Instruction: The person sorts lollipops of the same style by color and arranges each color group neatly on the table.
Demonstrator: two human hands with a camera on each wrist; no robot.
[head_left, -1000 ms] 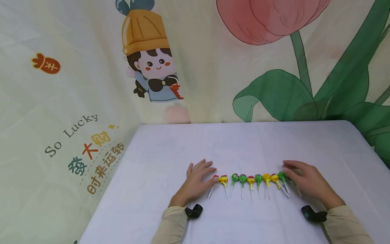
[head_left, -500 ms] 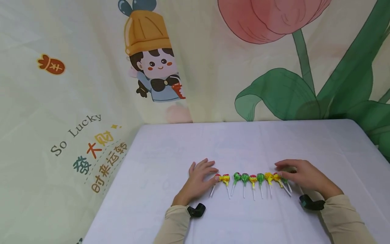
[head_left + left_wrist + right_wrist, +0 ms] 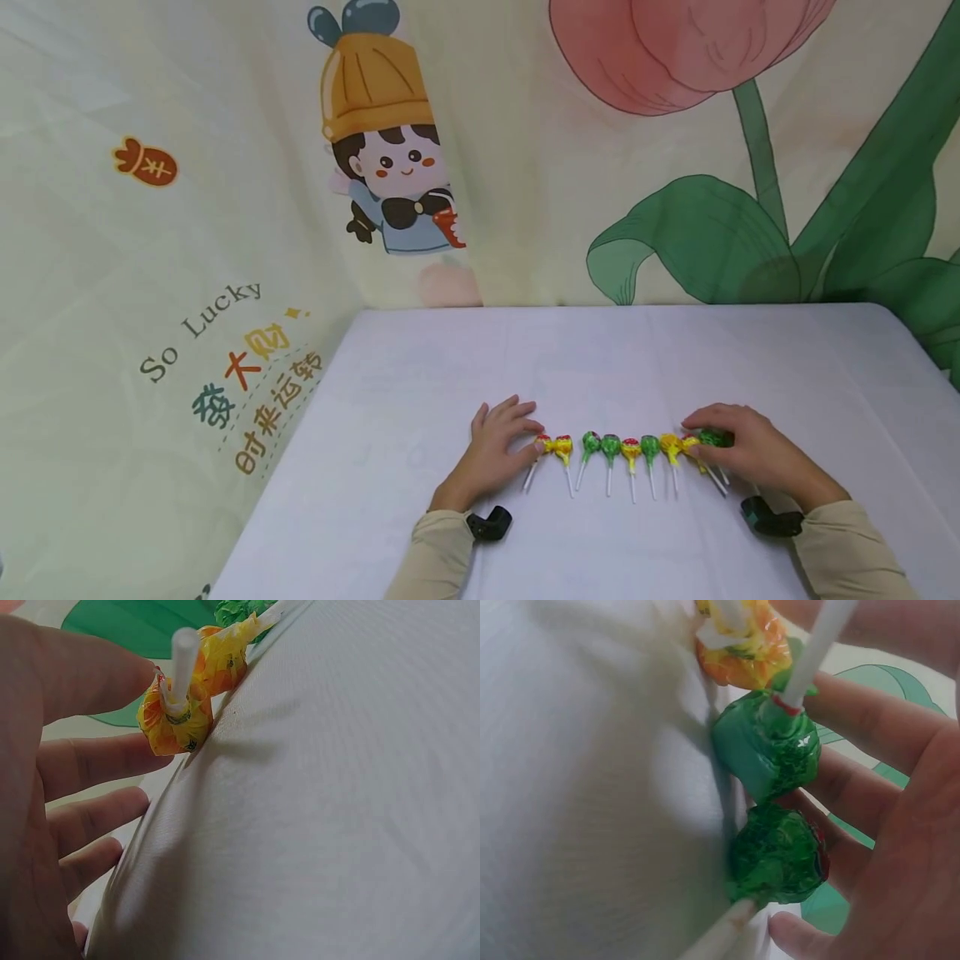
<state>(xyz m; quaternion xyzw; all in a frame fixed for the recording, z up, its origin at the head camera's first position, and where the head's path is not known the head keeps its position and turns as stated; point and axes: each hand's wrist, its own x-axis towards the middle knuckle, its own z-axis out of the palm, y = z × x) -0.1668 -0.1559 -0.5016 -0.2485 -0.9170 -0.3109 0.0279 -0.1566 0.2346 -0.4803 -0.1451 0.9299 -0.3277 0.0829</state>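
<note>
Several wrapped lollipops lie in a row across the table, sticks toward me. At the row's left end, my left hand [image 3: 497, 446] has its thumb tip against a yellow lollipop [image 3: 176, 729] and the index finger along its other side; the other fingers are spread. A second yellow lollipop [image 3: 562, 448] lies beside it. My right hand [image 3: 757, 442] arches over the right end, thumb and index finger either side of a yellow lollipop [image 3: 744, 652]. Two green lollipops, an upper one [image 3: 769, 742] and a lower one [image 3: 780, 855], sit in front of its fairly straight fingers, partly hidden in the head view.
Between the hands lie more lollipops, among them a green lollipop [image 3: 591, 442] and a yellow lollipop [image 3: 670, 444]. A white cloth covers the table [image 3: 465, 358]. Behind it hangs a printed backdrop [image 3: 510, 167]. Each wrist carries a black camera [image 3: 491, 523].
My right hand has moved left along the row, from the green lollipop to the neighbouring yellow one. The left hand stays at its end lollipop. The head view has shifted slightly.
</note>
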